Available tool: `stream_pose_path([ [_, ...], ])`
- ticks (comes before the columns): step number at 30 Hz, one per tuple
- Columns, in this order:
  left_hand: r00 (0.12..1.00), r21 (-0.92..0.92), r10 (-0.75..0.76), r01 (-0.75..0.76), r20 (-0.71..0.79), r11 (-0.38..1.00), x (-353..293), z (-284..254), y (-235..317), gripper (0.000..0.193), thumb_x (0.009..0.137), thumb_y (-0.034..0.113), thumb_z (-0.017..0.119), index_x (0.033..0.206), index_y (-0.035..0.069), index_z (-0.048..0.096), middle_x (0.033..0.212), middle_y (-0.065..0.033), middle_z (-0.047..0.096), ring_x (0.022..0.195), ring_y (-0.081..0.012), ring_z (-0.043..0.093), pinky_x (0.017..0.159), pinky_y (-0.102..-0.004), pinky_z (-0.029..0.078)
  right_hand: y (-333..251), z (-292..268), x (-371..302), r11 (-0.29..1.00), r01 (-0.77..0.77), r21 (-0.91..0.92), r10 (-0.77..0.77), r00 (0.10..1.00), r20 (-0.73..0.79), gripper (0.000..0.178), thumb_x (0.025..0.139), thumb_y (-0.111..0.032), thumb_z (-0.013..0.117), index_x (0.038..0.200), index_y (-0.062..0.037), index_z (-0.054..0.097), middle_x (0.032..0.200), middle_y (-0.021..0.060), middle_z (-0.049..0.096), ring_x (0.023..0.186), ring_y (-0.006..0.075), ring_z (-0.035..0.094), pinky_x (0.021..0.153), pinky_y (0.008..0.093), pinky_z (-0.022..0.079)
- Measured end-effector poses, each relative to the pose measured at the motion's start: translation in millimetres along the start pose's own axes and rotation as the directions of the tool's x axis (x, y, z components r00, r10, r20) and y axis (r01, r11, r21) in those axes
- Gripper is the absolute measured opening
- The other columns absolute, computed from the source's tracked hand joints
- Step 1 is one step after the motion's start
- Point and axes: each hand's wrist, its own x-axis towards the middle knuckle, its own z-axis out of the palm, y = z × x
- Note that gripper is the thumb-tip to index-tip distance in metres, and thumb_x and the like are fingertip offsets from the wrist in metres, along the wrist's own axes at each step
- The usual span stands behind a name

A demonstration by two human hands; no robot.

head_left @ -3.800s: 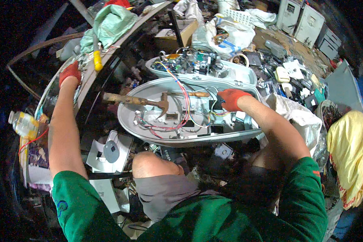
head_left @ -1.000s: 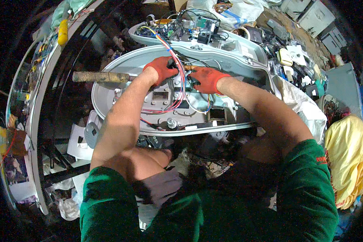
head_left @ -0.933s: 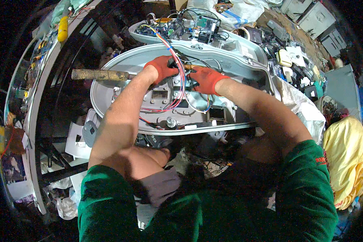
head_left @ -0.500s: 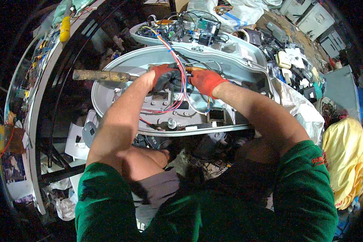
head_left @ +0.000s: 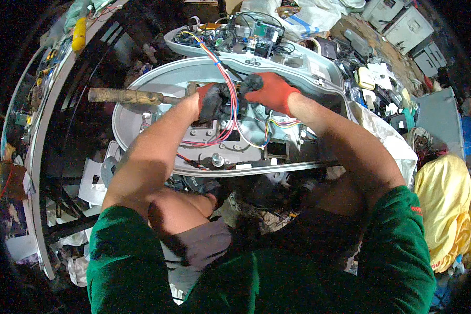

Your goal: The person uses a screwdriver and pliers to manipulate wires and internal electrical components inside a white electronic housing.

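At the centre of the view the grey oval appliance shell [head_left: 157, 89] lies open, and over its upper middle the left hand [head_left: 210, 100] and right hand [head_left: 267, 91], both in red-and-black gloves, are curled shut and touching on some dark part, with the pink and red wire bundle [head_left: 229, 112] running down just beside them. A hard pull there could, I judge, tear those wires or the blue ones at twelve o'clock. The part itself is hidden by the gloves, and the hammer [head_left: 128, 97] at nine o'clock has its head behind the left wrist.
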Motion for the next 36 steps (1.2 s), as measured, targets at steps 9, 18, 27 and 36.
stream_pose_path([
  [9,0.998,0.009,0.044,-0.044,-0.035,0.999,-13.4,31.3,7.9,0.029,0.091,0.038,0.056,0.103,0.013,0.066,0.083,-0.0001,0.067,0.065,-0.0129,0.062,0.055,-0.0286,0.052,-21.8,12.3,0.4,0.967,0.177,-0.181,-0.188,0.981,-0.047,0.038,0.075,-0.023,0.065,0.11,-0.0086,0.062,0.103,0.0183,0.067,0.098,0.0353,0.063,0.088,0.041,0.049],
  [18,0.996,-0.021,-0.038,0.037,-0.084,0.999,-16.9,13.4,2.8,0.025,0.093,0.036,0.052,0.091,0.015,0.066,0.073,0.0025,0.063,0.059,-0.0107,0.059,0.049,-0.0258,0.048,-5.3,7.2,4.4,0.992,0.086,-0.091,-0.096,0.99,-0.106,0.024,0.08,-0.012,0.06,0.103,-0.0072,0.064,0.093,0.0096,0.067,0.086,0.0189,0.062,0.08,0.0338,0.048],
  [27,0.991,0.137,-0.03,0.048,-0.134,0.989,-10.2,17.1,5.4,0.017,0.091,0.031,0.057,0.09,0.016,0.065,0.072,0.0033,0.061,0.057,-0.0095,0.054,0.046,-0.0246,0.042,17.4,14.3,-1.5,0.562,0.26,-0.786,-0.115,0.965,0.237,0.042,0.08,-0.015,0.062,0.121,-0.0109,0.057,0.112,0.0151,0.062,0.103,0.0323,0.06,0.091,0.0411,0.05],
  [36,0.988,0.078,-0.091,0.101,-0.128,0.992,0.2,-4.8,4.9,0.016,0.092,0.031,0.056,0.087,0.017,0.062,0.071,0.0032,0.058,0.057,-0.0102,0.054,0.047,-0.025,0.043,27.0,35.1,0.0,0.676,0.237,-0.698,-0.115,0.969,0.217,0.026,0.087,-0.022,0.055,0.108,-0.0081,0.06,0.105,0.0172,0.062,0.102,0.0374,0.061,0.088,0.044,0.05],
])
